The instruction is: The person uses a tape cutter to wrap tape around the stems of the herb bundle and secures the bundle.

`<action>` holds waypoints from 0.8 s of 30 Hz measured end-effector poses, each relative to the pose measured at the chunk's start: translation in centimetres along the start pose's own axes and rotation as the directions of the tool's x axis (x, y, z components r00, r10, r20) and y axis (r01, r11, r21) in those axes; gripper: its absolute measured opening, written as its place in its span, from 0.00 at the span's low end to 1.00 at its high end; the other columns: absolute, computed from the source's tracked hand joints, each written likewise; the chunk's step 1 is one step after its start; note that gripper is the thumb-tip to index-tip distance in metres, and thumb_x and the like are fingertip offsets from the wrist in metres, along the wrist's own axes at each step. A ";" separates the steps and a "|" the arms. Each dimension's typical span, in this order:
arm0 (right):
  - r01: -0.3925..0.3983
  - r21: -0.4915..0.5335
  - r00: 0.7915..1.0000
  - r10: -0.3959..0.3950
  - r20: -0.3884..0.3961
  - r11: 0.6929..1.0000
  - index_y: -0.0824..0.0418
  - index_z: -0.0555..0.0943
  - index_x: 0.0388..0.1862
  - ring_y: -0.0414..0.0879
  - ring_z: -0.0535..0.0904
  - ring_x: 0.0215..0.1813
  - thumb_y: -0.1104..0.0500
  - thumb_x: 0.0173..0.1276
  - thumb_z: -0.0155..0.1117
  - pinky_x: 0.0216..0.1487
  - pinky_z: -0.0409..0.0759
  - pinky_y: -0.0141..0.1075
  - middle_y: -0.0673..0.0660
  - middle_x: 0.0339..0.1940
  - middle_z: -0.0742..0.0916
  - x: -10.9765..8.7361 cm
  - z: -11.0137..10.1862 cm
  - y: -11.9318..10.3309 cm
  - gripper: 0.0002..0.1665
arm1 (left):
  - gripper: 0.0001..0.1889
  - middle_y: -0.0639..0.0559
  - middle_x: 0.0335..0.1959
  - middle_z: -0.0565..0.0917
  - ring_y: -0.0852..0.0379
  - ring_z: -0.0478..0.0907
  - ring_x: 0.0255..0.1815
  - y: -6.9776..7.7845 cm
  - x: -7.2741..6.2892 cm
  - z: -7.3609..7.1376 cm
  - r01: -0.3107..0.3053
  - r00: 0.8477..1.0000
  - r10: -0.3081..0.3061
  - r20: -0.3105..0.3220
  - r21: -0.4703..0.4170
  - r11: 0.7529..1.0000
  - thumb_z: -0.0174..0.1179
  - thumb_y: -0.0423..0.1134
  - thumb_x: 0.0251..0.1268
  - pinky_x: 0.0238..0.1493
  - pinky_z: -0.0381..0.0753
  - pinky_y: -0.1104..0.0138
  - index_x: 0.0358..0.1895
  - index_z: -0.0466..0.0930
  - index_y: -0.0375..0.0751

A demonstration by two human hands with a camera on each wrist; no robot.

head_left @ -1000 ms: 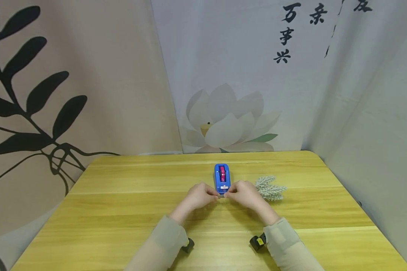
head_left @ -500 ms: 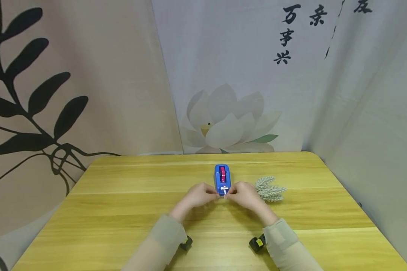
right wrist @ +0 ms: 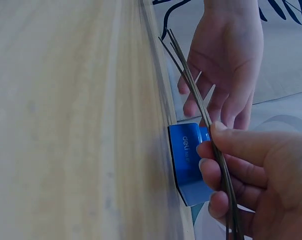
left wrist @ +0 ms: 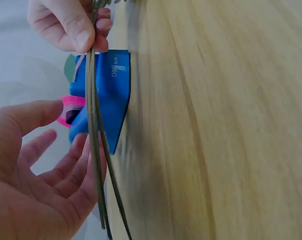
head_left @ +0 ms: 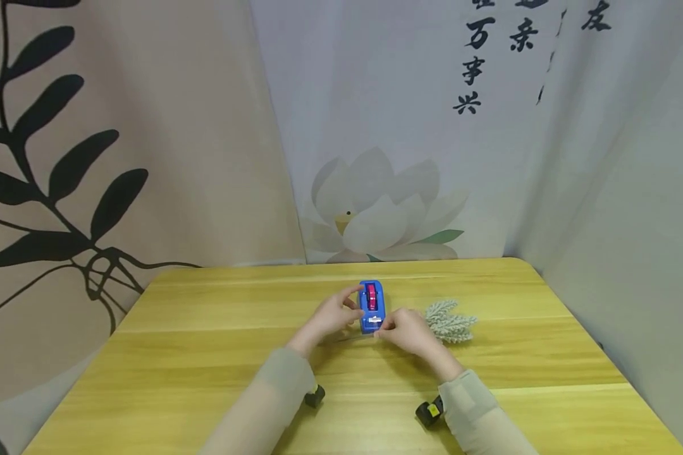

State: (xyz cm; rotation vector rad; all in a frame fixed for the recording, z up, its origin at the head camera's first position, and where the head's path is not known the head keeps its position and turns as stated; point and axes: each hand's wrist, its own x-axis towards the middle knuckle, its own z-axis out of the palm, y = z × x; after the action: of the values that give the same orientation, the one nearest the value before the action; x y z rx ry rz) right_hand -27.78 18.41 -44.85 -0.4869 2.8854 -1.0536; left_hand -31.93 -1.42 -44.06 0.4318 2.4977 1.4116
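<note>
A bunch of thin brown stems (left wrist: 92, 90) runs between the thumb and fingers of my right hand (right wrist: 263, 170), which pinches it. Its pale green, frosted sprig heads (head_left: 451, 322) spread out to the right of that hand in the head view. My left hand (head_left: 331, 314) has let its fingers spread, beside the blue tape dispenser (head_left: 379, 306). In the left wrist view, the index fingertip of that hand overlaps the pink tape roll (left wrist: 65, 106), and the loose stem ends pass in front of its other fingers. The dispenser stands on the table just beyond the stems.
The wooden table (head_left: 205, 373) reaches to a curtain backdrop (head_left: 222, 158) printed with leaves, a lotus and dark characters. A small black wrist camera (head_left: 429, 412) hangs under my right sleeve, another wrist camera (head_left: 315, 397) under the left.
Earlier, both hands pinched close together in front of the dispenser. Now my left hand has released the stems, opened and shifted up and left beside the dispenser; the right keeps its hold.
</note>
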 end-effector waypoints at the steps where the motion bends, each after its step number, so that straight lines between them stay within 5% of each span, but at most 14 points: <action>1: 0.003 -0.006 1.000 -0.003 -0.003 1.000 0.57 0.85 0.21 0.40 0.70 0.22 0.56 0.61 0.72 0.25 0.68 0.34 0.45 0.18 0.81 0.0 0.0 0.1 0.10 | 0.33 0.44 0.45 0.78 0.52 0.77 0.33 -0.1 0.2 0.1 0.002 1.000 -0.002 -0.005 0.003 1.000 0.63 0.39 0.66 0.34 0.81 0.59 0.73 0.63 0.53; 24: -0.045 0.003 0.999 0.045 -0.019 0.999 0.54 0.85 0.20 0.40 0.70 0.21 0.55 0.60 0.73 0.25 0.67 0.34 0.44 0.18 0.82 0.1 0.4 0.0 0.10 | 0.35 0.47 0.38 0.79 0.52 0.75 0.28 -0.8 1.6 0.8 0.117 0.993 -0.116 -0.011 0.044 0.992 0.64 0.44 0.65 0.28 0.75 0.65 0.73 0.61 0.67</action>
State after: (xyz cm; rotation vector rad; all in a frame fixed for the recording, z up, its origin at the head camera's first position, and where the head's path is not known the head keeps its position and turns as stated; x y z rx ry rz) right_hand -27.80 18.18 -45.16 -0.4116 2.8962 -1.0610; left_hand -33.20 -0.59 -45.25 0.2838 2.5210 1.3183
